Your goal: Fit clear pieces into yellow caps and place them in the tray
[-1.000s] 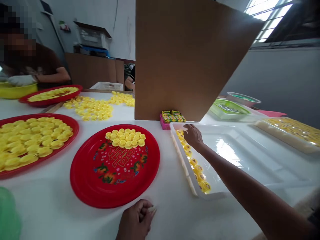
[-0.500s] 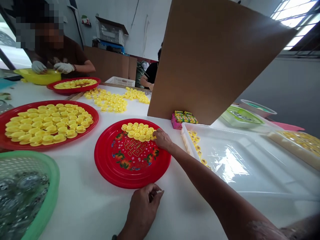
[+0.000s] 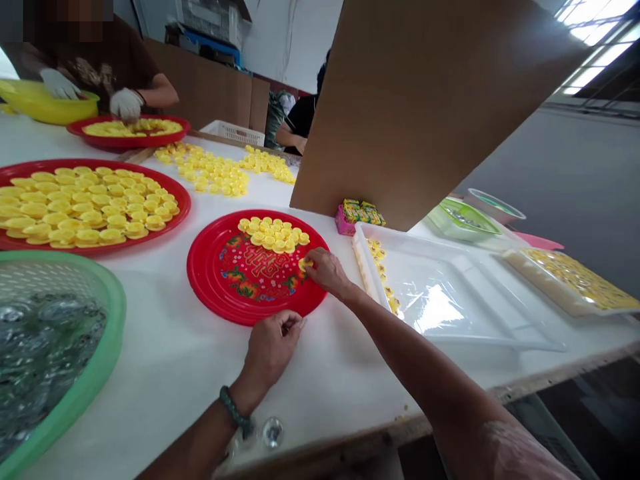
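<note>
In front of me a round red tray with a printed floral pattern carries a cluster of small round yellow plastic pieces along its far side. My right hand reaches over the tray's right side, its fingertips closed on one yellow piece, a little apart from the cluster. At the tray's near rim rests my left hand, fingers curled and thumb against them. Whether something small is pinched there is hidden. A dark bead bracelet circles the left wrist.
Left stand a fuller red tray and a green basket of clear parts. To the right lies a white bin with yellow pieces along one side. A cardboard sheet stands behind. Across the table, a gloved person handles yellow pieces.
My view has tilted down, showing the table's near edge. My right hand has drawn back from the cluster with one yellow piece. The co-worker's gloved hand has moved to the far red tray.
</note>
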The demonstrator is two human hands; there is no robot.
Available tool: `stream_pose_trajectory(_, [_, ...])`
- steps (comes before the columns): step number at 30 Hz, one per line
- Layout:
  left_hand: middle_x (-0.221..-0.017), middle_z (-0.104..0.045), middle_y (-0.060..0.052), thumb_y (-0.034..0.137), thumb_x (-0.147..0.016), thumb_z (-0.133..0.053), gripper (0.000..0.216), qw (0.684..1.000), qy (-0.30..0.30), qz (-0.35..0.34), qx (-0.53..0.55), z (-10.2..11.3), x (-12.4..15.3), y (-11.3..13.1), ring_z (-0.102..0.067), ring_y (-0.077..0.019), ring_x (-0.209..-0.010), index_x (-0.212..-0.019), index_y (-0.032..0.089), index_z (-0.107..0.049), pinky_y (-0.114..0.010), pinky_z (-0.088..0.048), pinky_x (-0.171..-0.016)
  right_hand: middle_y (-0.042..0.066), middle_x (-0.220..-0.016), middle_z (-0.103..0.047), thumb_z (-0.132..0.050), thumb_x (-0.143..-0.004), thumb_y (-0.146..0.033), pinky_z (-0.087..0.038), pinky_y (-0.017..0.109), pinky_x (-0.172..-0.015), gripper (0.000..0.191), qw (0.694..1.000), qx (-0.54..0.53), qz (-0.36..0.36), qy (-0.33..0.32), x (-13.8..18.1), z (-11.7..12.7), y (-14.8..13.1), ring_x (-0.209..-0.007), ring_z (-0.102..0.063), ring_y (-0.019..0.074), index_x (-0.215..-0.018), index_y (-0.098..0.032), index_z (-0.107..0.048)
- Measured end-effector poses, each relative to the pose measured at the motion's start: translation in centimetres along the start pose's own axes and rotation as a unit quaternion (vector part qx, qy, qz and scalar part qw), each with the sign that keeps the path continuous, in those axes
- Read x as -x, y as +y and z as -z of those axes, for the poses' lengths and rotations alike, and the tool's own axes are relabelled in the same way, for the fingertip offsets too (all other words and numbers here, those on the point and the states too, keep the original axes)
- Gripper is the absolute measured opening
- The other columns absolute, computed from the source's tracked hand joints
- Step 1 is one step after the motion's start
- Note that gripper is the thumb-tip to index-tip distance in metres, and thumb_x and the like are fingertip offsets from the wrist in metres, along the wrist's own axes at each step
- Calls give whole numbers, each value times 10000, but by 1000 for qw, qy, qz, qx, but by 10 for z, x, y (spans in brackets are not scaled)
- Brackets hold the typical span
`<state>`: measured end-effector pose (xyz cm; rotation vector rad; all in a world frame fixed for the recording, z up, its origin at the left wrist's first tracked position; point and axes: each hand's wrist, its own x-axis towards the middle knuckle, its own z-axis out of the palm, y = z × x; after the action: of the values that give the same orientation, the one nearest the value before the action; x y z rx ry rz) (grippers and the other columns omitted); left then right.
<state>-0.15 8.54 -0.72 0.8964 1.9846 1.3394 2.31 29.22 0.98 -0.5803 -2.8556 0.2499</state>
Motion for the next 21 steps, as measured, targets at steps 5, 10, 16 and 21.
stream_pose_trajectory(5, [-710, -657, -37, 293, -796, -541, 187, 1000, 11, -5, -6, 5, 1, -3, -617, -172, -608, -860, 171, -668, -246, -455, -564, 52, -947, -606, -549, -812, -242, -421, 253, -679, 158, 995, -72, 8, 72, 80, 27, -26, -801, -567, 166, -961, -191, -544])
stream_pose_trajectory(10, [-724, -657, -37, 244, -804, -558, 163, 999, 1, -30, -38, 8, 3, -1, -601, -151, -604, -895, 167, -669, -228, -436, -560, 31, -856, -593, -546, -794, -181, -396, 240, -625, 150, 997, -77, -22, -15, 139, 8, -41, -719, -552, 146, -943, -195, -532])
stream_pose_trajectory(16, [-714, -651, -32, 240, -806, -561, 151, 998, 24, -43, -43, 12, 3, -1, -591, -139, -603, -866, 156, -671, -226, -437, -584, 102, -1070, -577, -476, -862, -154, -430, 328, -808, 180, 996, -85, 16, 4, 158, -6, -67, -949, -535, 215, -1030, -183, -533])
stream_pose_trajectory(21, [-726, -650, -36, 222, -794, -564, 156, 998, 41, -43, -25, 14, 1, -2, -596, -142, -627, -878, 142, -667, -232, -450, -605, 85, -1036, -590, -557, -842, -201, -443, 316, -856, 176, 973, -195, 100, -76, 184, 2, -104, -964, -535, 205, -1015, -186, -586])
